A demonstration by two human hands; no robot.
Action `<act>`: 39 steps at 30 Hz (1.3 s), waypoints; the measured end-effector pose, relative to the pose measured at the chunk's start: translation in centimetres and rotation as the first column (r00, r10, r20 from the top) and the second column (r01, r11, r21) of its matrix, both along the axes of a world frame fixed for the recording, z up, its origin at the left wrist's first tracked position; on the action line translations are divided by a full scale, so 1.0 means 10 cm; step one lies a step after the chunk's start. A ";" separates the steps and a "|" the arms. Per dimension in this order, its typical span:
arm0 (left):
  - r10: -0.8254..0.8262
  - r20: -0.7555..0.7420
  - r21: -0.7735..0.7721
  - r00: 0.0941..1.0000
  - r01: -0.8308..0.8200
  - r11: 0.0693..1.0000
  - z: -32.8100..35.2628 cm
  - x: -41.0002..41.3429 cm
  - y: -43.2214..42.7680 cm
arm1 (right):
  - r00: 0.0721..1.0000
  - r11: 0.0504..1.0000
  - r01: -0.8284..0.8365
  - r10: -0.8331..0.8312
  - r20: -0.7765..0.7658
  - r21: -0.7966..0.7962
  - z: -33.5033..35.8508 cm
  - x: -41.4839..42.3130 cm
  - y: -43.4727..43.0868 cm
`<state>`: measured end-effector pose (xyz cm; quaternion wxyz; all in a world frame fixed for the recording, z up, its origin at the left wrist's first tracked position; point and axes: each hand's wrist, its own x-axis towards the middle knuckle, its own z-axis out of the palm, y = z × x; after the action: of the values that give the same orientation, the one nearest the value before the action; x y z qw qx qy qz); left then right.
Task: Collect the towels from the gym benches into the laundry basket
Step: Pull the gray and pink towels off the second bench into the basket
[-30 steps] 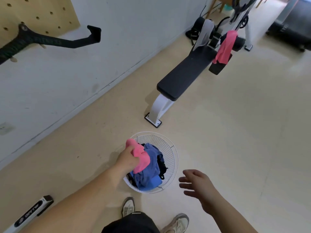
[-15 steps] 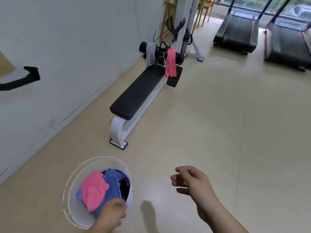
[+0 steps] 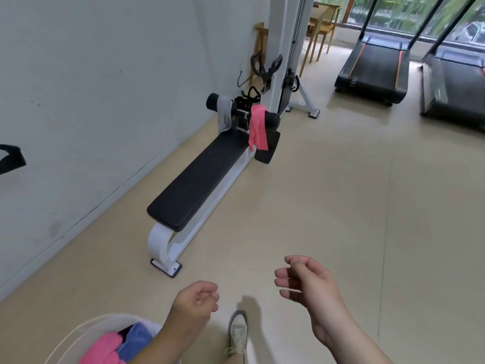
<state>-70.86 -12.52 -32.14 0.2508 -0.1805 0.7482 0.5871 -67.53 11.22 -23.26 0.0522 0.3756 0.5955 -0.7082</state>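
A white laundry basket (image 3: pixel 78 334) sits on the floor at the bottom left, holding a pink towel (image 3: pixel 102 349) and a blue towel (image 3: pixel 136 340). My left hand (image 3: pixel 195 302) hovers just right of the basket, fingers loosely curled around nothing. To its right my right hand (image 3: pixel 305 283) is also empty, with the fingers half bent. Ahead stands a black gym bench (image 3: pixel 202 179) on a white frame. A pink towel (image 3: pixel 257 127) hangs over its right foam roller at the far end, and a grey towel (image 3: pixel 225 114) hangs over the left roller.
A white cable-machine post (image 3: pixel 282 48) rises behind the bench. Two treadmills (image 3: pixel 375 72) stand at the far right by the window. A wall runs along the left. Wooden furniture (image 3: pixel 321 24) is at the back. My shoe (image 3: pixel 237 333) is on the beige floor.
My left hand let go of the pink towel into the basket and rose clear of it. The view swung up and along the bench; the basket slid to the bottom left.
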 end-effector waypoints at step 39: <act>-0.098 -0.116 -0.245 0.988 0.067 0.967 -0.12 -9.91 3.20 | 0.839 0.756 -0.541 0.517 0.169 0.369 -0.94 -10.28 3.03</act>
<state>-169.94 19.45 -33.33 0.2030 -0.1405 0.8352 0.4914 -170.34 41.52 -32.62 0.1886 0.2145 0.8078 -0.5156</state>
